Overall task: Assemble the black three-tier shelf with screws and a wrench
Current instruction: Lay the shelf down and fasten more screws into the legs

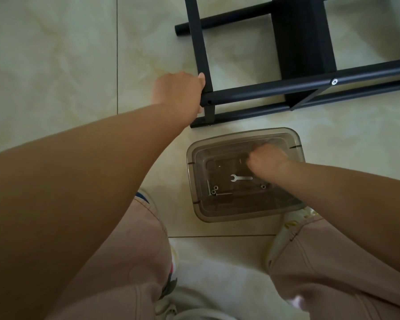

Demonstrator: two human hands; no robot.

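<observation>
Knees in pink trousers [125, 262] frame bare tile. Left hand [179, 93] curls around the black shelf frame [263, 88] at its near corner. Right hand [267, 159], blurred and loosely closed inside the clear tub [194, 181], hovers beside the wrench [240, 178]; whether it pinches anything, I cannot tell.

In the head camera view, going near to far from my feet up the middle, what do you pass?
Clear plastic bin with the wrench inside and the right hand reaching in → black shelf frame, gripped at its corner by the left hand.
</observation>
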